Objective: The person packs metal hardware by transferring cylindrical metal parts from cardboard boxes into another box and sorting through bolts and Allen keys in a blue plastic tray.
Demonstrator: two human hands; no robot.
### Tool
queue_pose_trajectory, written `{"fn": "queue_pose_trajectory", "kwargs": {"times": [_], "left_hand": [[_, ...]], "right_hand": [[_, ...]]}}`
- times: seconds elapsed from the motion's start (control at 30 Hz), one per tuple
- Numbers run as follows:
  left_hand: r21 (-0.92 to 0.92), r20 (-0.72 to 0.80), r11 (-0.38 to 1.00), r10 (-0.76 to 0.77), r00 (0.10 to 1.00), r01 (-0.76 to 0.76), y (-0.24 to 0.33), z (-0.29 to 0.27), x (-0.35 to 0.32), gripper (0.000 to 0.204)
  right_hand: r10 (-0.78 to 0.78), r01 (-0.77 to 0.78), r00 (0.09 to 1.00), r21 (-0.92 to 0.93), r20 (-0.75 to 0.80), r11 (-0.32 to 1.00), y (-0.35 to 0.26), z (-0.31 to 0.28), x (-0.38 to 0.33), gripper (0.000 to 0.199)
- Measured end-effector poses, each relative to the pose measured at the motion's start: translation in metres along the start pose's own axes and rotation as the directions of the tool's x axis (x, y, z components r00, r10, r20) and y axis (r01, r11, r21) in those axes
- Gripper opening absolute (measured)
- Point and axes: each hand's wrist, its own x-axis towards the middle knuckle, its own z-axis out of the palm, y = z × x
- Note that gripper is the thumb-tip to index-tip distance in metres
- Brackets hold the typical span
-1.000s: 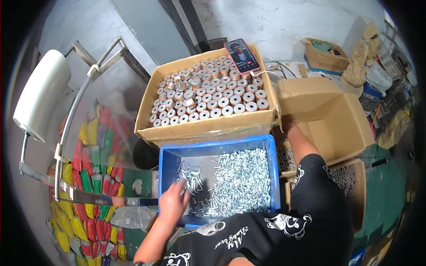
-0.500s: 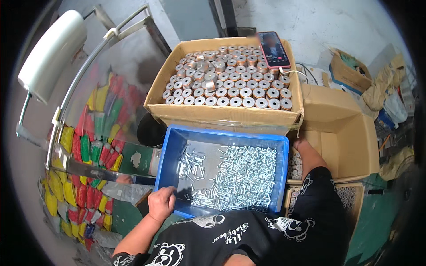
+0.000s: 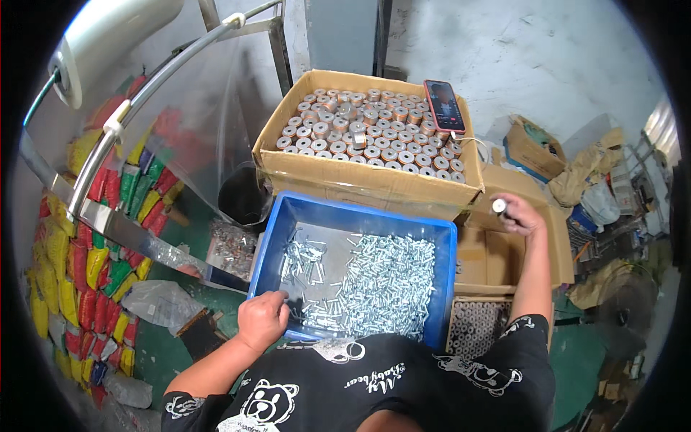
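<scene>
In my right hand (image 3: 521, 214), raised over the open cardboard box (image 3: 559, 248), is a small cylinder (image 3: 499, 207) with a pale round end, gripped between thumb and fingers. My left hand (image 3: 263, 319) is curled closed at the near left corner of the blue tub (image 3: 345, 204); what its fingers hold, if anything, is hidden. A large heap of short silver pins (image 3: 392, 284) covers the tub's right side. A smaller group of longer pins (image 3: 302, 261) lies at its left. Behind the tub, a cardboard box (image 3: 360, 183) holds rows of copper-sided spools (image 3: 405, 157) with grey ends.
A phone (image 3: 444, 106) with a white cable leans on the spool box's right back edge. At my right, a lower box holds many pale cylinders (image 3: 477, 324). Left are a metal-framed clear shield (image 3: 162, 72), a dark bin (image 3: 243, 196) and piled red, yellow and green bags (image 3: 90, 288).
My right hand has come up out of the open cardboard box at the right, now showing a cylinder in its fingers. My left hand stays at the tub's corner. The view has shifted.
</scene>
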Motion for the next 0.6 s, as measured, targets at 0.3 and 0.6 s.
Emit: {"fn": "queue_pose_trajectory", "kwargs": {"times": [0.3,0.6], "left_hand": [[-0.175,0.088,0.966,0.209,0.974,-0.191,-0.015,0.004,0.012,0.007],[-0.183,0.147,0.972,0.174,0.974,-0.146,-0.029,0.001,0.001,0.014]], "right_hand": [[-0.444,-0.121,0.863,-0.952,-0.24,0.28,-0.128,0.248,0.174,0.058],[-0.601,-0.112,0.779,-0.983,-0.177,0.144,-0.114,0.329,0.19,0.047]]}}
